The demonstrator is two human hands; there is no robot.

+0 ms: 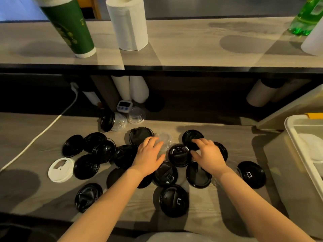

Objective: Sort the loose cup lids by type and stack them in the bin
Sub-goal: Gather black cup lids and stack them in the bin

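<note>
Grey wood-grain desk [227, 137], black lids [174, 200] scattered mid-desk, bin [286, 172] at right edge. Left hand [150, 156] spread on clear lid [166, 138]; right hand [208, 155] spread, empty.

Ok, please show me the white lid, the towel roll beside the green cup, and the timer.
white lid [63, 173], head view, flat top
towel roll [129, 27], head view, outer side
timer [123, 106], head view, front face

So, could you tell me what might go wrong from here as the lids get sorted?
The clear lid under the left hand hardly shows against the counter, so it could be missed or crushed. The black lids between the hands overlap, so two types may lift together. The left forearm could sweep the front black lid off the counter.
</note>
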